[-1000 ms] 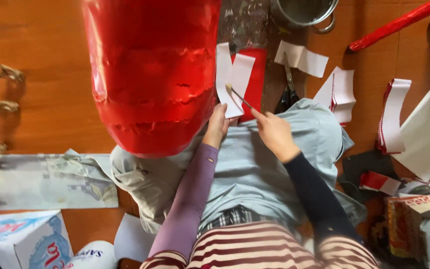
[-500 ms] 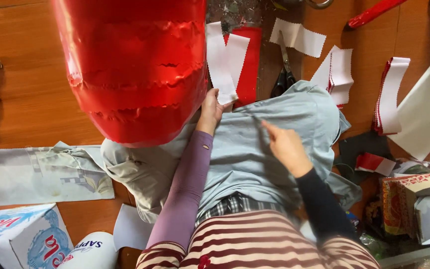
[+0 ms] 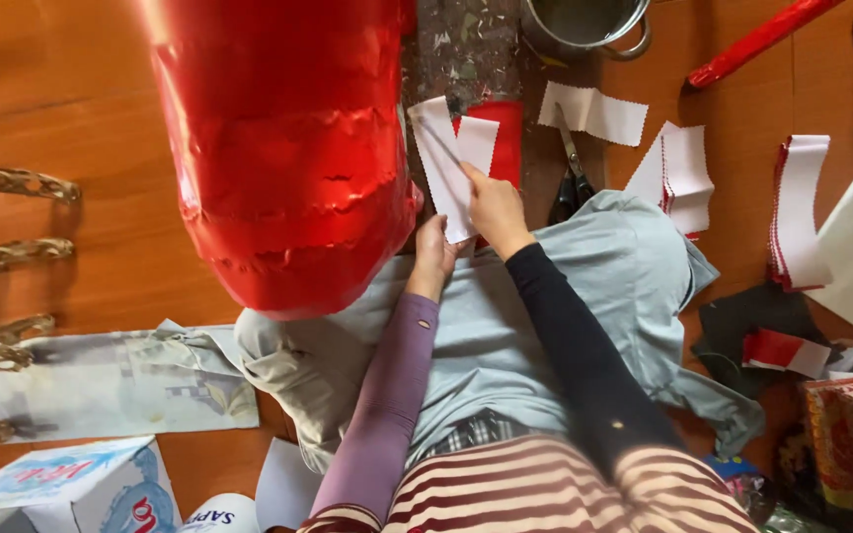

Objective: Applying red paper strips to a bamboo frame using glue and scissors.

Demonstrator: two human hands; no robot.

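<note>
The left hand (image 3: pixel 433 255) pinches the lower edge of a white paper strip (image 3: pixel 443 163), fingers closed on it. The right hand (image 3: pixel 494 202) grips a thin stick (image 3: pixel 436 138) laid across the strip's upper part. The strip lies over the lap, just beside the large red foil cylinder (image 3: pixel 283 148). Risk: excess pressure may tear or crease the strip; a loose pinch may let it shift against the cylinder.

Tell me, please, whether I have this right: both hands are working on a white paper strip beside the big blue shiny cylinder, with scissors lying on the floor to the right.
Not quite: the shiny cylinder is red, not blue, as the head view shows. The rest stands: the left hand and right hand are on the white paper strip beside it, and the scissors lie on the floor to the right.
</note>
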